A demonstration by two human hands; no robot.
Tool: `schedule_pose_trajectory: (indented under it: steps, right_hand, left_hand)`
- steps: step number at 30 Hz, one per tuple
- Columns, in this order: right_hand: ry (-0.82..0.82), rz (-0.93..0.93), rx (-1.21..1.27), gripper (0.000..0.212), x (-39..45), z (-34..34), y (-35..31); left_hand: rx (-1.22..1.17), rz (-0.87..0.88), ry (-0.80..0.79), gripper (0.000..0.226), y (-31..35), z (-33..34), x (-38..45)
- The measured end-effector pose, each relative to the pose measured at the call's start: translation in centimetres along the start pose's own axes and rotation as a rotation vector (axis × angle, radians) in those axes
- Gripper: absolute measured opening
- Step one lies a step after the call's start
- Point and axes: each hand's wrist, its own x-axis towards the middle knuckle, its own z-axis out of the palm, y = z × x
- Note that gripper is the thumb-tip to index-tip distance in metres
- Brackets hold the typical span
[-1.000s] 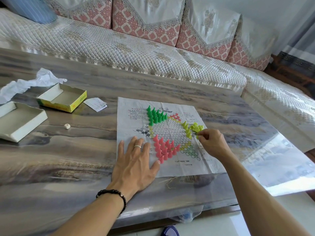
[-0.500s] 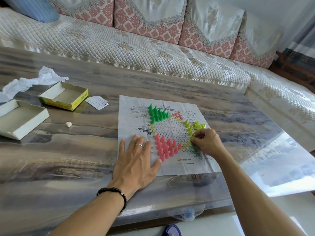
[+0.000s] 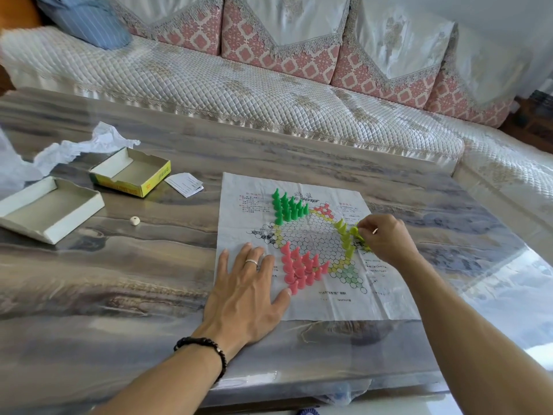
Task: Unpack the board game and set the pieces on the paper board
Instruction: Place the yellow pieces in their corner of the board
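R hand (image 3: 386,238) shifted, pinching yellow piece (image 3: 354,231)

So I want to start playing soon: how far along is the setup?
Green pieces and pink pieces stand grouped on the paper board. The right hand is pinching a yellow piece among the yellow pieces; the left hand presses the board flat. The die lies beside it.
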Motion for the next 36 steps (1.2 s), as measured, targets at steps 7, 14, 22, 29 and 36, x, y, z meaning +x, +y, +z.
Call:
schedule_pose_trajectory:
  steps: [7,14,22,29,36]
  right_hand:
    - [-0.098,0.079,-0.197,0.017,2.6,1.5,-0.9]
    - [-0.163,0.173,-0.17,0.032,3.1,0.9,0.1]
    - [-0.084,0.112,0.18,0.012,3.0,-0.9,0.5]
    - [-0.094,-0.01,0.141,0.007,3.1,0.2,0.5]
    - [-0.135,0.002,0.078,0.012,3.4,1.3,1.1]
  left_hand:
    - [-0.005,-0.002,-0.012,0.065,0.0,-0.2,-0.1]
    - [-0.011,-0.006,-0.008,0.065,0.1,-0.3,-0.1]
    - [0.001,-0.004,-0.009,0.065,0.0,-0.1,-0.1]
    - [0.003,-0.007,-0.004,0.065,0.1,-0.1,-0.1]
    - [0.001,-0.005,-0.001,0.065,0.0,-0.2,-0.2]
